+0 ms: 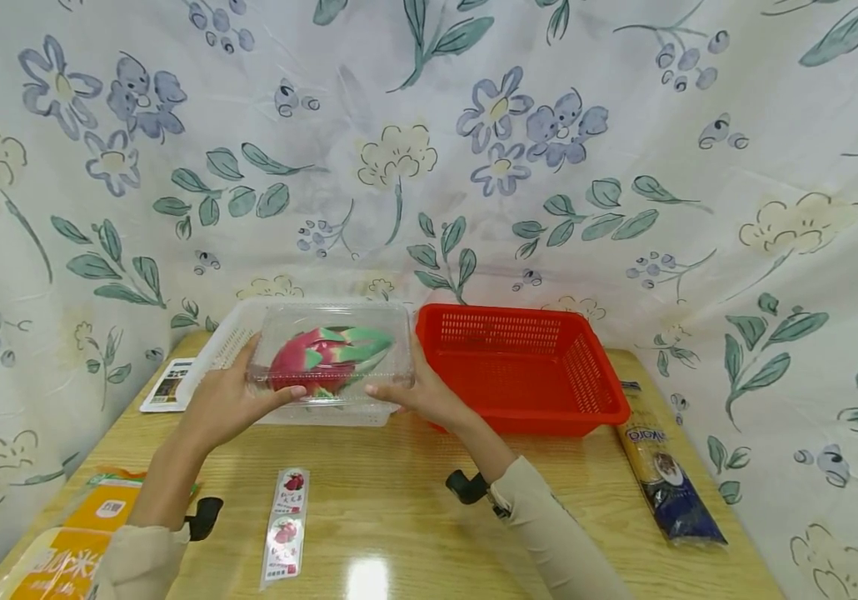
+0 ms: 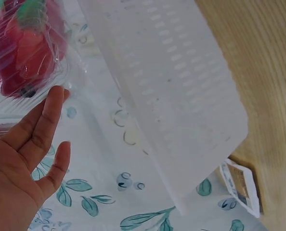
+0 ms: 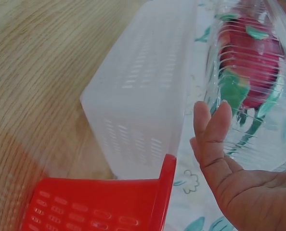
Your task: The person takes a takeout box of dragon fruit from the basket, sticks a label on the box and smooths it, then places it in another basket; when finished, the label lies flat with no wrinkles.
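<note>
The left hand (image 1: pixel 230 400) holds one end of a clear plastic clamshell box (image 1: pixel 330 360), its thumb stretched along the near edge and its palm against the side; in the left wrist view the fingers (image 2: pixel 46 115) lie fairly straight against the clear plastic. The right hand (image 1: pixel 417 392) takes the opposite end the same way, thumb pointing inward along the near edge, and the right wrist view shows its fingers (image 3: pixel 213 130) upright against the box wall. Both hands therefore grasp the box between them, pressing from either side rather than curling round it.

Inside the box lies a dragon fruit (image 1: pixel 327 354), red-pink with green-tipped scales, seen through the lid. The box is held above the white perforated basket (image 1: pixel 230 342), over its near part; whether it rests on the basket rim cannot be told.

Just to the right of the white basket, touching or nearly so, stands a red perforated basket (image 1: pixel 526 371). To the left of the white basket a small printed card (image 1: pixel 167 385) lies flat on the wooden table (image 1: pixel 399 492). In front of the white basket, nearer the person, a strip of fruit stickers (image 1: pixel 286 525) lies on the table. Far left in front sits an orange packet (image 1: pixel 69 546). Beyond the red basket, to its right, lies a long dark blue packet of spaghetti (image 1: pixel 665 471). A floral cloth (image 1: pixel 429 150) hangs behind the baskets.
</note>
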Motion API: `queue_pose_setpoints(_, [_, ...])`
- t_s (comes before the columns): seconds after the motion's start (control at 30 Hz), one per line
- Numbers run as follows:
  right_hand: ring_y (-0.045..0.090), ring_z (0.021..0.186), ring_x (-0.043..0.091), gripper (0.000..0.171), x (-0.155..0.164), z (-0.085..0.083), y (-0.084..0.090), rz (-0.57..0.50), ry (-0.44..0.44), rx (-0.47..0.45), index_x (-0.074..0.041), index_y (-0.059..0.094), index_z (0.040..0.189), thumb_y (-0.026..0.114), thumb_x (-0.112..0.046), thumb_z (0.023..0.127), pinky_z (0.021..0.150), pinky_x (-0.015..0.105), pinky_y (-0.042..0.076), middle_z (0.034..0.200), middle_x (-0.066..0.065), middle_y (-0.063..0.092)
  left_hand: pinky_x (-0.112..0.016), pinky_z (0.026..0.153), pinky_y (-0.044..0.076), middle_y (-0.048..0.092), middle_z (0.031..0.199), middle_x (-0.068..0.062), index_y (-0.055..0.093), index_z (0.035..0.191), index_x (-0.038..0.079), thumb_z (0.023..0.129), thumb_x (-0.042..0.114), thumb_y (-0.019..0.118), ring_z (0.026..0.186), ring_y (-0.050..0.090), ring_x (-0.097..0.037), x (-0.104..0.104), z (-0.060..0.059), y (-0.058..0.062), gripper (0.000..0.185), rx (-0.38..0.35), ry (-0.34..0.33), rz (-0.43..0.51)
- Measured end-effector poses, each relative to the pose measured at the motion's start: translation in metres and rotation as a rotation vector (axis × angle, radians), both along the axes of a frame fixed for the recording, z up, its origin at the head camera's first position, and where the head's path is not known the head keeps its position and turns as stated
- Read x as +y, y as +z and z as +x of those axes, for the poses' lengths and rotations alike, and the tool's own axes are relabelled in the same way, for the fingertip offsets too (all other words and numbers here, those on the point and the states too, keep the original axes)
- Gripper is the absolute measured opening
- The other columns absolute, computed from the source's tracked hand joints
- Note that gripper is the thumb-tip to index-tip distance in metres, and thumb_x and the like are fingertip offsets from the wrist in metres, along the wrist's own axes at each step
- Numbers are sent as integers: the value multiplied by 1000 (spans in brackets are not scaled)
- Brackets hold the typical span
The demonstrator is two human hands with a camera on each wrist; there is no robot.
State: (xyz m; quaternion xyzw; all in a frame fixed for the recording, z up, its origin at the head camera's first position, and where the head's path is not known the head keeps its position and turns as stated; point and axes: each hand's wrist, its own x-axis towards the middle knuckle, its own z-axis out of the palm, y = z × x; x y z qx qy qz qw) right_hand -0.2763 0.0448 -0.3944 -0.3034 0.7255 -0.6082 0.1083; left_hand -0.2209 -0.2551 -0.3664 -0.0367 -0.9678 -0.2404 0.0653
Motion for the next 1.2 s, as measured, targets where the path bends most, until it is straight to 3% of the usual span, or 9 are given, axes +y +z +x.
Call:
queue_pose_setpoints(0.13, [39, 134, 21, 108, 1, 1, 1, 1, -5, 32, -38, -8, 157, 74, -40, 87, 107, 46, 44, 155, -4, 27, -60, 80, 49, 57, 118, -42, 9, 158, 1, 82, 69, 64, 93, 61, -42, 1, 2, 2, 116, 14, -4, -4])
queue_pose_setpoints(0.23, [41, 133, 23, 112, 2, 2, 1, 0, -4, 32, -39, -12, 157, 74, -42, 87, 108, 47, 43, 157, -3, 25, -63, 84, 48, 52, 126, -44, 10, 158, 1, 82, 69, 64, 101, 60, -47, 2, 4, 3, 116, 23, -9, -5])
queue_pose_setpoints(0.4, [43, 133, 32, 111, 4, 4, 2, 5, 0, 20, -35, -16, 157, 72, -42, 88, 107, 51, 43, 160, 6, 23, -64, 86, 47, 53, 126, -43, 12, 158, 1, 81, 69, 65, 100, 59, -46, 3, 4, 6, 116, 38, -11, -8])
queue_pose_setpoints(0.67, [23, 146, 33, 118, 8, 10, 5, 91, -74, 5, -31, -17, 157, 72, -54, 83, 109, 63, 35, 167, 2, 1, -65, 86, 47, 54, 123, -43, 12, 158, 1, 81, 70, 64, 100, 57, -48, 5, 3, 5, 115, 37, -14, -21])
queue_pose_setpoints(0.8, [22, 147, 32, 117, 10, 14, 5, 119, -97, -19, -32, -14, 158, 72, -56, 83, 112, 63, 30, 167, 0, 2, -66, 87, 47, 53, 126, -43, 14, 158, 1, 81, 69, 65, 104, 57, -51, 6, 4, 3, 115, 50, -21, -15])
queue_pose_setpoints(1.03, [27, 144, 31, 112, 12, 16, 2, 51, -66, 4, -37, -16, 156, 72, -46, 86, 111, 59, 35, 166, -7, -1, -66, 90, 46, 51, 130, -43, 16, 157, 0, 81, 68, 66, 108, 57, -52, 8, 5, 2, 115, 60, -32, -9])
queue_pose_setpoints(1.2, [32, 142, 34, 113, 13, 17, 0, 30, -49, 11, -40, -17, 155, 72, -48, 86, 106, 54, 43, 166, -7, -5, -68, 90, 45, 51, 131, -42, 15, 158, 1, 81, 69, 65, 111, 55, -54, 10, 7, 1, 115, 54, -30, -12])
